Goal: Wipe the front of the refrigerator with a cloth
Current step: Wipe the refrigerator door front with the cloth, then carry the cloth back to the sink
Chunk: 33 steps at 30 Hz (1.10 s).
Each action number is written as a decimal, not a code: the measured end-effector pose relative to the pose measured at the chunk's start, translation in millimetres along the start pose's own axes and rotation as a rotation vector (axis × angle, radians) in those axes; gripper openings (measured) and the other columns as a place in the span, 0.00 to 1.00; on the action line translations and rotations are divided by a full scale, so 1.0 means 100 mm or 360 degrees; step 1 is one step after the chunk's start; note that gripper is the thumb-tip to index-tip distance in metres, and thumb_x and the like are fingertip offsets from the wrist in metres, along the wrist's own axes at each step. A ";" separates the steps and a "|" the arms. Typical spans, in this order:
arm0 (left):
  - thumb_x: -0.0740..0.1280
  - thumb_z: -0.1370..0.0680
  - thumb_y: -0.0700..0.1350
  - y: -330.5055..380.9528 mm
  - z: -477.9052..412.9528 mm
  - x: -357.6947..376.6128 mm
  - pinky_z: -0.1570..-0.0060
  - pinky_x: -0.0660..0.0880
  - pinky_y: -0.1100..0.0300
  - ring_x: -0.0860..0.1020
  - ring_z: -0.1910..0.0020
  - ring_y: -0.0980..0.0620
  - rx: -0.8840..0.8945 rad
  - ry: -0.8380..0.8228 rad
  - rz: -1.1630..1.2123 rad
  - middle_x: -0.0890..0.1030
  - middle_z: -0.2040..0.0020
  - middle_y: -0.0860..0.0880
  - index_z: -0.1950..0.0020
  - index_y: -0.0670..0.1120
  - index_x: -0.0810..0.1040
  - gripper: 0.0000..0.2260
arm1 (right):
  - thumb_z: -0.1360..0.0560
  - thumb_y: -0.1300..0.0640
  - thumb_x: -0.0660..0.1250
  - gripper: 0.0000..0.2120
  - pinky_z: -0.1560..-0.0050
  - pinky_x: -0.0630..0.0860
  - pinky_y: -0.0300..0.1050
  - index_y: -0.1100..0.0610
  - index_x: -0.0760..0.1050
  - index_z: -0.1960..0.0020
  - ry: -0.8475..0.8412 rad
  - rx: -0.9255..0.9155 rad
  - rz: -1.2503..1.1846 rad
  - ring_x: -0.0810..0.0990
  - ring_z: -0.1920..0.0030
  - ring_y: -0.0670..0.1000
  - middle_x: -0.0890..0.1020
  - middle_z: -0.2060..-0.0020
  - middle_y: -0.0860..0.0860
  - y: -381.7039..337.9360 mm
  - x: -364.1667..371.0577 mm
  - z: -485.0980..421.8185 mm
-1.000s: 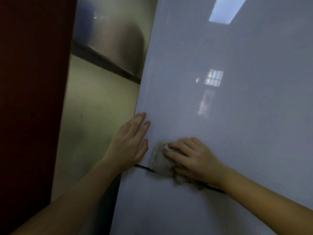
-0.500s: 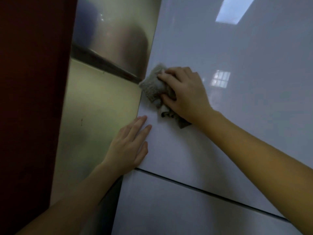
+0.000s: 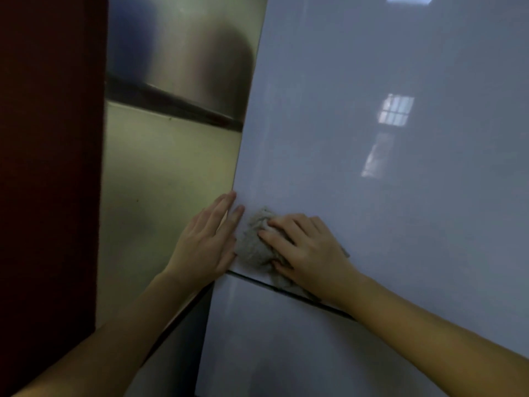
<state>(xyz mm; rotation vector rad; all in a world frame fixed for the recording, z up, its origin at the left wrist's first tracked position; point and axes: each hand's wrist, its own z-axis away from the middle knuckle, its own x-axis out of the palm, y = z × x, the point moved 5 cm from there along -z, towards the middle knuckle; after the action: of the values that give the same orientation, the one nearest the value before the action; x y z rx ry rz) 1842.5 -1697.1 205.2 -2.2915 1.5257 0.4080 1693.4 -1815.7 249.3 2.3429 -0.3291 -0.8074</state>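
Low on the refrigerator door (image 3: 372, 196), right hand (image 3: 306, 250) clasps grey cloth (image 3: 252, 247).
Beside it, left hand (image 3: 203, 247) lies flat.

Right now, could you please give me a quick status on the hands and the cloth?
Left hand flat on fridge door, at its edge. Right hand holds cloth against it, at the seam. Nothing in the way.

We record the refrigerator (image 3: 372, 196) front as glossy, pale grey-blue and upright. A dark seam (image 3: 252, 279) splits it into an upper and a lower door, and window light reflects in the upper one. The cloth (image 3: 253, 247) is grey, nubby and bunched into a wad against the upper door's lower left corner. Its lower end crosses the seam, and the right hand (image 3: 312, 253) holds it there, fingers bent over it.
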 end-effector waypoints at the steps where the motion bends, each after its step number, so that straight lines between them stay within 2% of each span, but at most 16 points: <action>1: 0.60 0.22 0.44 0.01 -0.02 -0.02 0.32 0.71 0.47 0.70 0.26 0.39 -0.0019 0.0000 0.0007 0.67 0.24 0.37 0.27 0.39 0.71 0.23 | 0.24 0.54 0.68 0.17 0.53 0.76 0.52 0.56 0.79 0.37 -0.0023 -0.0027 -0.0035 0.79 0.47 0.58 0.81 0.41 0.55 -0.01 0.00 0.08; 6: 0.61 0.21 0.44 0.08 -0.07 -0.15 0.32 0.71 0.46 0.71 0.28 0.37 -0.0110 -0.0081 0.0027 0.69 0.25 0.36 0.29 0.38 0.73 0.21 | 0.20 0.57 0.66 0.09 0.55 0.78 0.48 0.56 0.82 0.42 -0.0111 -0.0153 -0.0205 0.81 0.54 0.56 0.84 0.47 0.54 -0.08 0.00 0.47; 8: 0.60 0.21 0.45 0.13 -0.07 -0.19 0.33 0.70 0.47 0.71 0.28 0.38 -0.0179 -0.0162 0.0036 0.69 0.25 0.36 0.29 0.38 0.73 0.22 | 0.23 0.57 0.67 0.10 0.56 0.81 0.47 0.56 0.82 0.44 -0.0254 -0.0150 -0.0287 0.83 0.55 0.55 0.85 0.47 0.53 -0.13 0.02 0.69; 10: 0.58 0.20 0.47 0.18 -0.06 -0.22 0.34 0.71 0.46 0.71 0.28 0.37 -0.0263 -0.0286 0.0040 0.68 0.24 0.37 0.29 0.39 0.73 0.22 | 0.29 0.55 0.72 0.15 0.54 0.83 0.48 0.55 0.82 0.43 -0.0477 -0.0023 -0.0435 0.84 0.53 0.55 0.85 0.44 0.52 -0.18 0.03 0.95; 12: 0.58 0.20 0.48 0.22 -0.03 -0.26 0.36 0.73 0.45 0.72 0.29 0.36 -0.0340 -0.0417 0.0065 0.68 0.24 0.37 0.29 0.40 0.72 0.22 | 0.33 0.51 0.76 0.22 0.49 0.84 0.48 0.52 0.82 0.40 -0.0758 0.0285 -0.0651 0.84 0.48 0.54 0.84 0.42 0.50 -0.22 -0.03 1.20; 13: 0.57 0.20 0.49 0.24 -0.01 -0.28 0.37 0.73 0.45 0.72 0.30 0.36 -0.0379 -0.0475 0.0076 0.68 0.24 0.37 0.29 0.40 0.73 0.22 | 0.33 0.49 0.75 0.23 0.45 0.83 0.47 0.51 0.81 0.38 -0.0866 0.0504 -0.0767 0.84 0.45 0.54 0.83 0.41 0.49 -0.23 -0.09 1.32; 16: 0.55 0.18 0.50 0.37 0.14 -0.39 0.37 0.72 0.45 0.72 0.31 0.37 -0.0494 -0.0679 0.0129 0.70 0.25 0.40 0.30 0.42 0.73 0.21 | 0.27 0.47 0.70 0.22 0.39 0.78 0.45 0.47 0.78 0.33 -0.0943 0.1229 -0.1146 0.80 0.39 0.51 0.81 0.37 0.46 -0.33 -0.37 1.61; 18: 0.54 0.18 0.52 0.49 0.33 -0.45 0.39 0.71 0.47 0.74 0.33 0.40 -0.0610 -0.0860 0.0188 0.73 0.28 0.43 0.30 0.44 0.73 0.21 | 0.25 0.50 0.73 0.21 0.42 0.76 0.38 0.48 0.78 0.33 -0.0953 0.1680 -0.1327 0.80 0.41 0.49 0.81 0.40 0.46 -0.47 -0.53 1.81; 20: 0.53 0.18 0.52 0.68 0.58 -0.51 0.43 0.70 0.51 0.76 0.38 0.42 -0.0664 -0.1072 0.0247 0.76 0.32 0.45 0.30 0.45 0.73 0.21 | 0.26 0.52 0.76 0.18 0.53 0.72 0.26 0.51 0.80 0.37 -0.0970 0.2030 -0.1412 0.81 0.49 0.46 0.83 0.48 0.45 -0.66 -0.69 2.04; 21: 0.54 0.18 0.52 0.80 0.71 -0.52 0.46 0.69 0.53 0.76 0.40 0.42 -0.0667 -0.1184 0.0292 0.78 0.36 0.45 0.31 0.45 0.74 0.20 | 0.26 0.53 0.76 0.16 0.58 0.70 0.24 0.52 0.81 0.39 -0.0975 0.2177 -0.1424 0.80 0.52 0.45 0.82 0.52 0.44 -0.77 -0.78 2.15; 23: 0.57 0.17 0.50 1.04 1.02 -0.56 0.49 0.68 0.54 0.77 0.43 0.43 -0.0717 -0.1426 0.0374 0.79 0.40 0.44 0.34 0.45 0.75 0.17 | 0.27 0.52 0.77 0.14 0.59 0.71 0.29 0.52 0.82 0.42 -0.1034 0.2426 -0.1477 0.80 0.54 0.45 0.81 0.55 0.43 -1.03 -0.95 2.43; 25: 0.58 0.17 0.51 1.25 1.36 -0.59 0.52 0.68 0.56 0.77 0.46 0.44 -0.0836 -0.1688 0.0465 0.78 0.43 0.45 0.39 0.46 0.77 0.14 | 0.26 0.52 0.76 0.12 0.56 0.75 0.40 0.52 0.82 0.44 -0.1105 0.2681 -0.1527 0.81 0.53 0.48 0.82 0.56 0.44 -1.31 -1.14 2.76; 29: 0.56 0.18 0.56 1.64 1.98 -0.63 0.54 0.73 0.55 0.79 0.50 0.47 -0.0848 -0.2202 0.0564 0.78 0.47 0.50 0.42 0.50 0.77 0.15 | 0.26 0.54 0.75 0.12 0.51 0.74 0.45 0.55 0.81 0.44 -0.1146 0.3249 -0.1589 0.80 0.52 0.51 0.81 0.57 0.47 -1.85 -1.61 3.38; 31: 0.58 0.17 0.54 1.81 2.21 -0.64 0.57 0.71 0.58 0.78 0.53 0.51 -0.0801 -0.2432 0.0579 0.77 0.49 0.53 0.41 0.52 0.75 0.11 | 0.25 0.56 0.75 0.09 0.49 0.74 0.46 0.54 0.80 0.46 -0.1168 0.3416 -0.1593 0.79 0.54 0.49 0.80 0.58 0.45 -2.07 -1.84 3.59; 33: 0.58 0.17 0.53 1.96 2.41 -0.66 0.58 0.70 0.61 0.76 0.56 0.56 -0.0715 -0.2649 0.0588 0.78 0.50 0.52 0.42 0.53 0.74 0.09 | 0.25 0.55 0.75 0.10 0.47 0.77 0.49 0.55 0.81 0.46 -0.1168 0.3540 -0.1525 0.81 0.53 0.51 0.83 0.56 0.47 -2.26 -2.05 3.78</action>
<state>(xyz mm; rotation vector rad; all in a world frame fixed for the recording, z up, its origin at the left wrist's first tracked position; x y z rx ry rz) 1626.8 -1605.3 -8.5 -0.9392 0.8281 2.1433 1304.0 -1739.1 -30.6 4.0508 -0.4987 -2.8581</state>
